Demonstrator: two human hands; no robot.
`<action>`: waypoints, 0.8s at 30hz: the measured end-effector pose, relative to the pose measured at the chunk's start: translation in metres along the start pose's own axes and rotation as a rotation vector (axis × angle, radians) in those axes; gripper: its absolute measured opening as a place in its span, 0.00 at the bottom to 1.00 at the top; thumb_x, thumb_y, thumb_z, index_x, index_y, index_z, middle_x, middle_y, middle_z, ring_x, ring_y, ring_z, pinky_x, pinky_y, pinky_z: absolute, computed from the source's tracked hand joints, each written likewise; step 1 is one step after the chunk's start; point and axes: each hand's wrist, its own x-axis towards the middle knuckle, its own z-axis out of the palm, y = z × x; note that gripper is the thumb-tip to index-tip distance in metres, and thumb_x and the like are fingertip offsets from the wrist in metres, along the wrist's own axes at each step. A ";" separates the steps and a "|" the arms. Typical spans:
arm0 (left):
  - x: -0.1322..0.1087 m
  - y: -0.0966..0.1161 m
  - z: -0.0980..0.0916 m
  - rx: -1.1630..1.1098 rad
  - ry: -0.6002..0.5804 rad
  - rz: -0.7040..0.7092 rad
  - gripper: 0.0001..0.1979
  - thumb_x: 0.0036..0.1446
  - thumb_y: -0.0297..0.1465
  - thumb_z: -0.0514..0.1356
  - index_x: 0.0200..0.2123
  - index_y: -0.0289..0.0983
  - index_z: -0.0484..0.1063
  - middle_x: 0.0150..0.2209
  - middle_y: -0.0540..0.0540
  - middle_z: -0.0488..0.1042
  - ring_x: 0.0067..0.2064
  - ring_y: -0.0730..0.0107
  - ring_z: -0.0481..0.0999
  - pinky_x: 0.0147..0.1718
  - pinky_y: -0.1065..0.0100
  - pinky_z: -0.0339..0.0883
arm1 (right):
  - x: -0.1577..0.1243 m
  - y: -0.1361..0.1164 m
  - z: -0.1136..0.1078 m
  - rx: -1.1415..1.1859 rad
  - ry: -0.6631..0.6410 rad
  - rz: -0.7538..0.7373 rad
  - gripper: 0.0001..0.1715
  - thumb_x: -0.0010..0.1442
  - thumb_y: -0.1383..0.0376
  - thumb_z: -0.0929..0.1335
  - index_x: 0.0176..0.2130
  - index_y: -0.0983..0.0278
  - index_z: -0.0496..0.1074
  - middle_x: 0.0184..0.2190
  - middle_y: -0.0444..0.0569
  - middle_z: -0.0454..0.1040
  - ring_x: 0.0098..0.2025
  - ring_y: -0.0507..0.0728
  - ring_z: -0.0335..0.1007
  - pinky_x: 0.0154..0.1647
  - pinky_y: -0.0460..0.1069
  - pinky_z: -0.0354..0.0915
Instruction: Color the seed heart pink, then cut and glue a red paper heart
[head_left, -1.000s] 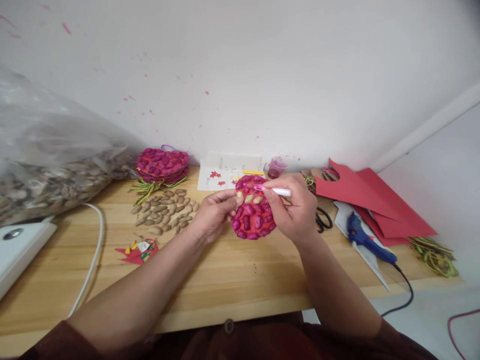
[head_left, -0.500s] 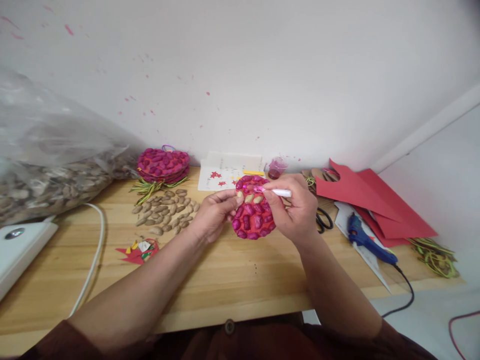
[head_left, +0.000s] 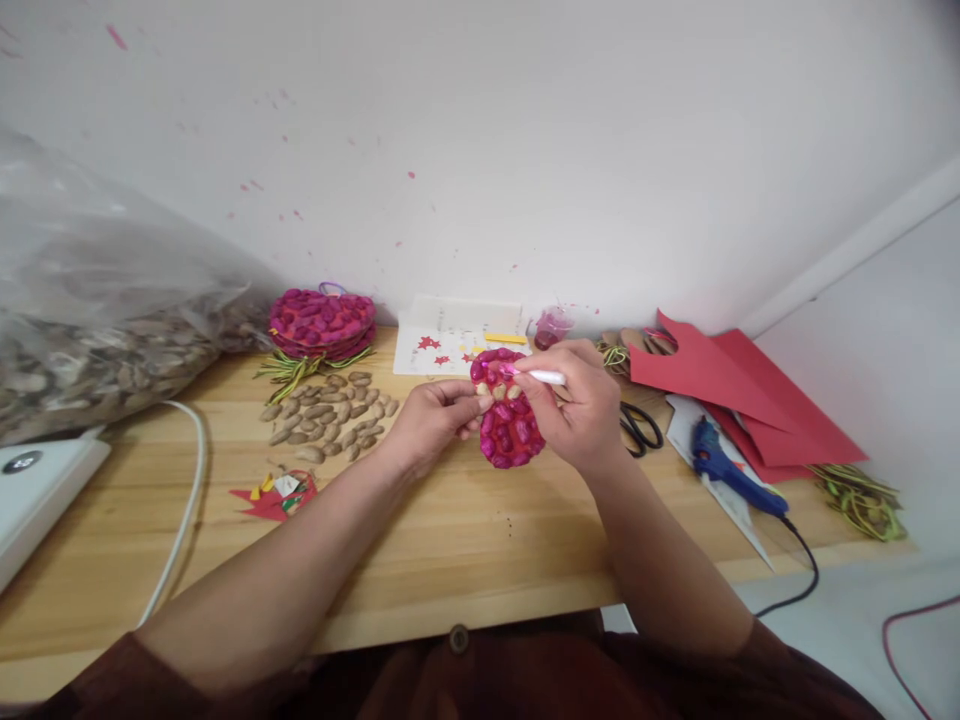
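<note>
My left hand (head_left: 431,425) pinches the left edge of a round red disc (head_left: 510,425) covered with pink-painted seed shells, holding it tilted above the wooden table (head_left: 450,550). A few shells near the disc's top are still bare tan. My right hand (head_left: 581,410) grips a thin white-handled brush (head_left: 536,376), its pink tip touching the disc's upper part.
Loose tan shells (head_left: 326,420) lie left of my hands, behind them a stack of finished pink discs (head_left: 322,320). A big plastic bag of shells (head_left: 97,330) fills the far left. Right side: scissors (head_left: 637,425), blue glue gun (head_left: 731,475), red paper sheets (head_left: 742,395). A small paint pot (head_left: 551,328) stands by the wall.
The disc has turned more edge-on and both hands have shifted slightly up and left. The brush tip stays on the disc's top.
</note>
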 end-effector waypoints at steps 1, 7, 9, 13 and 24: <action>0.000 0.000 0.000 0.003 -0.007 -0.005 0.17 0.38 0.37 0.79 0.31 0.35 0.84 0.23 0.49 0.77 0.23 0.77 0.69 0.26 0.73 0.62 | 0.000 0.000 0.001 -0.003 -0.002 0.007 0.04 0.65 0.67 0.71 0.40 0.59 0.79 0.34 0.47 0.81 0.40 0.58 0.74 0.46 0.57 0.68; -0.002 0.005 0.003 0.000 -0.020 -0.024 0.16 0.36 0.33 0.77 0.32 0.33 0.84 0.26 0.47 0.78 0.26 0.76 0.69 0.29 0.70 0.63 | 0.000 0.002 0.003 -0.012 -0.009 0.050 0.03 0.65 0.65 0.71 0.39 0.58 0.78 0.33 0.46 0.81 0.39 0.58 0.74 0.44 0.57 0.68; -0.003 0.006 0.004 0.004 -0.016 -0.026 0.15 0.36 0.32 0.77 0.31 0.33 0.84 0.26 0.47 0.78 0.25 0.76 0.68 0.29 0.70 0.62 | 0.000 0.002 0.003 -0.005 -0.013 0.053 0.03 0.66 0.65 0.71 0.39 0.58 0.78 0.34 0.46 0.81 0.39 0.58 0.74 0.44 0.57 0.68; -0.002 0.006 0.002 0.016 -0.034 -0.043 0.16 0.37 0.33 0.77 0.30 0.33 0.84 0.28 0.45 0.79 0.27 0.75 0.69 0.29 0.70 0.63 | -0.001 0.002 0.004 0.010 -0.012 0.060 0.03 0.65 0.65 0.71 0.39 0.58 0.79 0.34 0.46 0.81 0.39 0.58 0.74 0.45 0.57 0.68; -0.001 0.002 -0.002 0.031 -0.089 -0.043 0.23 0.43 0.47 0.77 0.31 0.33 0.83 0.26 0.46 0.76 0.27 0.74 0.70 0.30 0.71 0.64 | 0.001 0.002 0.002 0.050 -0.013 0.062 0.03 0.65 0.65 0.72 0.39 0.59 0.79 0.34 0.46 0.81 0.39 0.57 0.75 0.45 0.57 0.69</action>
